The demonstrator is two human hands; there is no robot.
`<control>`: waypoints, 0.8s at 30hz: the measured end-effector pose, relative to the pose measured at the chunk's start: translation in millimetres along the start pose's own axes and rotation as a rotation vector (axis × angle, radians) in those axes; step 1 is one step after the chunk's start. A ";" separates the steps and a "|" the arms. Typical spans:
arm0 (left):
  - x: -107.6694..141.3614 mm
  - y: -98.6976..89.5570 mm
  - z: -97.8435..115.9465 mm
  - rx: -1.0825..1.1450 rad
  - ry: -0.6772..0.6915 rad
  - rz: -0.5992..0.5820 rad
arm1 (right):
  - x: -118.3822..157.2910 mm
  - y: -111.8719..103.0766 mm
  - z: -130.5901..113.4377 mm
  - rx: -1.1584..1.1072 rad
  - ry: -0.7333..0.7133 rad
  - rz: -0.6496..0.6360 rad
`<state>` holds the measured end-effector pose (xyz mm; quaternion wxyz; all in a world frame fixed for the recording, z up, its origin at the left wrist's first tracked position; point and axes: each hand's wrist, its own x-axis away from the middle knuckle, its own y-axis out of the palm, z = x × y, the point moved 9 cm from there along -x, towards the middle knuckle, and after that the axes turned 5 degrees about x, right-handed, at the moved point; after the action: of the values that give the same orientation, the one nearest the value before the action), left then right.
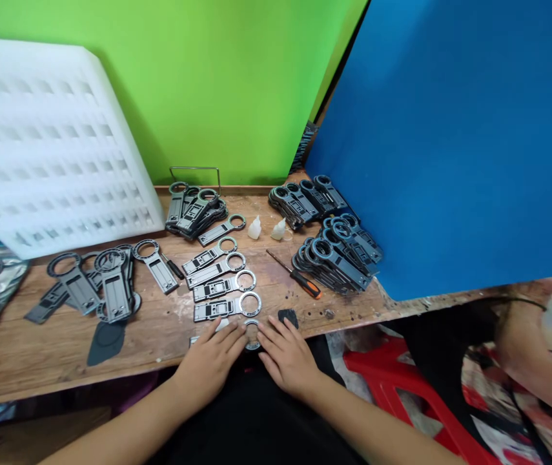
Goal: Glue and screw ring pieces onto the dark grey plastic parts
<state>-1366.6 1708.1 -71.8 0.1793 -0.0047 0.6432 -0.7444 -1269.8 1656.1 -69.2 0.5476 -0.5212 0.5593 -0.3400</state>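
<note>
Both hands lie palm down at the table's near edge. My left hand rests with straight fingers across a grey ring-ended part, covering most of its plate; the ring shows between my hands. My right hand is flat with fingers stretched out, its fingertips beside that ring. Just beyond, several similar grey ring-ended parts lie in a column, rings to the right. A dark flat scrap sits by my right fingertips. Farther off lies an orange-and-black screwdriver.
Piles of ring-ended parts stand at back centre, right and left. Two small whitish pieces lie behind. A white slotted foam board, a green panel and a blue panel surround the table. Another person's arm is at right.
</note>
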 end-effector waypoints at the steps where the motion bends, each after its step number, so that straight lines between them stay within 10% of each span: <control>1: -1.6 1.5 4.0 -0.029 -0.012 -0.011 | -2.5 2.8 1.0 -0.014 0.011 -0.020; 14: 11.2 23.3 27.5 -0.230 -0.141 0.034 | 13.7 14.3 4.0 0.041 -0.032 0.029; 24: 20.8 -13.6 -12.8 -0.103 -0.244 -0.014 | -10.3 -8.6 36.5 -0.201 0.176 0.140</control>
<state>-1392.6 1716.1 -65.6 0.2504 -0.1088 0.6538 -0.7057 -1234.2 1670.9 -64.6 0.4638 -0.5013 0.6714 -0.2877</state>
